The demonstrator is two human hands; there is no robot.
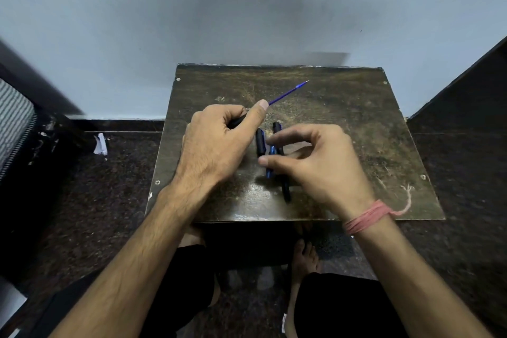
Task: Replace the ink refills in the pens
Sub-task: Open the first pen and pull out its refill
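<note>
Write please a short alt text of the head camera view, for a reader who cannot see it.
The left hand holds a pen with a blue refill sticking out, above a small dark table. The right hand hovers half-open over black and blue pen parts lying on the table.

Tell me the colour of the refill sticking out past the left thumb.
Blue, with a pale tip: the refill, head view.

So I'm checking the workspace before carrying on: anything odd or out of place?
Mostly no. The table is worn and scratched, and a torn scrap of white paper lies on the floor to its left. Nothing looks spilled.
</note>
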